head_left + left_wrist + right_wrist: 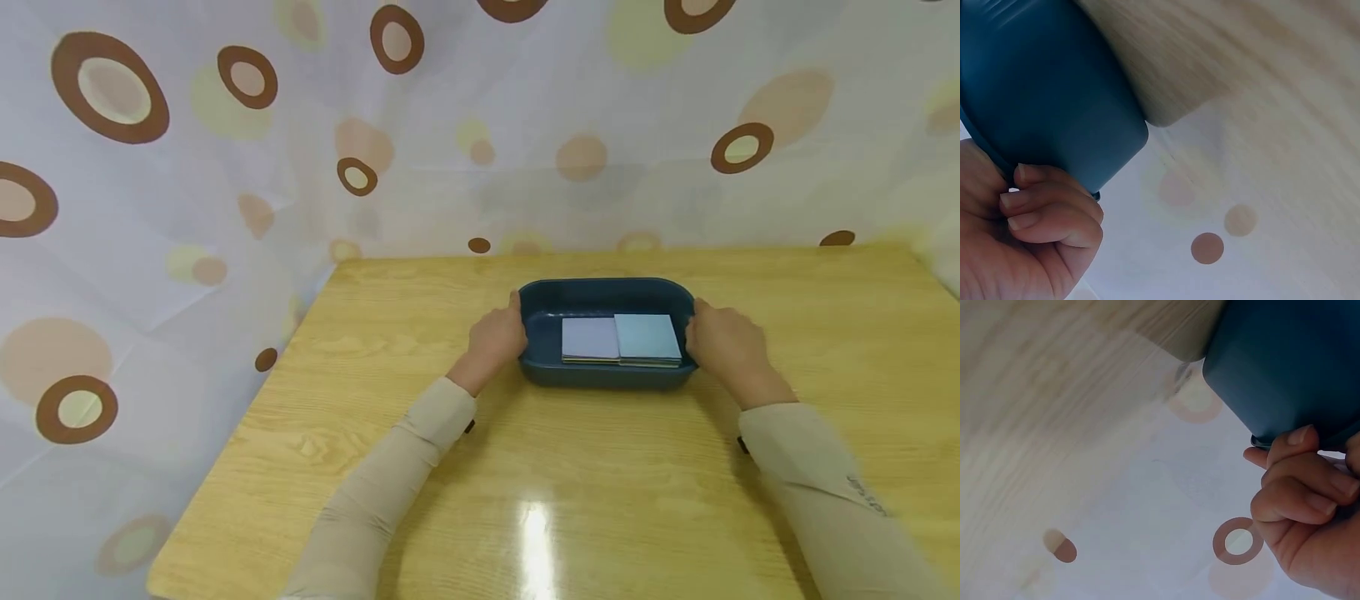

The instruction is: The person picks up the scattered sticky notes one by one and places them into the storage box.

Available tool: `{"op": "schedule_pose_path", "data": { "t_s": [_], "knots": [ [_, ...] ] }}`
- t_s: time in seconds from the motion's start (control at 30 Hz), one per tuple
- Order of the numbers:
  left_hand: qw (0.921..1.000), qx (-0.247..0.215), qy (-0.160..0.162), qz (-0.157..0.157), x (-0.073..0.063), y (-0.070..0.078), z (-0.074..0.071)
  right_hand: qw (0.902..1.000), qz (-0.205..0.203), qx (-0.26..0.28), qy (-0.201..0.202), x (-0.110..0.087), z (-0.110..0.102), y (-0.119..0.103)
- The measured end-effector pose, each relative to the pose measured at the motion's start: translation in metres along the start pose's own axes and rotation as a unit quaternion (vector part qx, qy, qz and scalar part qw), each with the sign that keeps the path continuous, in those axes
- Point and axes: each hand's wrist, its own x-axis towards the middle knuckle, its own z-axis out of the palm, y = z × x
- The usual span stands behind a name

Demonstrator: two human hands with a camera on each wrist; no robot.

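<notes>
A dark blue oblong basin point(607, 379) is held at its two ends over the wooden table. Two stacks of square paper lie side by side inside it, a lavender-topped stack point(590, 338) and a light-blue-topped stack point(647, 337). At the left end, my left hand point(498, 340) grips the rim; in the left wrist view its fingers point(1054, 209) curl below the edge. My right hand point(727, 346) grips the opposite end, and the right wrist view shows its fingers point(1300, 481) curled at the rim. Whether the basin's underside touches the table, I cannot tell.
The wooden table point(360, 350) spreads around the basin, with a bright light reflection near its front. Behind and to the left hangs a white sheet point(420, 208) patterned with brown, peach and yellow circles. It meets the table's back edge.
</notes>
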Motion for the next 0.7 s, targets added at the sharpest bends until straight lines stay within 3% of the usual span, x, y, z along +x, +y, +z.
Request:
{"op": "schedule_pose_path", "data": {
  "t_s": [0.17,0.43,0.7],
  "knots": [
    [0.9998,-0.008,-0.003,-0.015,0.009,-0.001,0.005,0.9998,0.015,0.009,-0.012,0.010,0.008,0.003],
    [0.9995,-0.028,-0.004,-0.017,0.020,0.001,0.008,0.9997,0.018,0.019,-0.003,0.019,0.011,0.009],
    [0.9982,-0.046,0.002,-0.040,0.026,0.001,0.008,0.9992,0.022,0.032,0.012,0.023,0.015,0.009]
  ]
}}
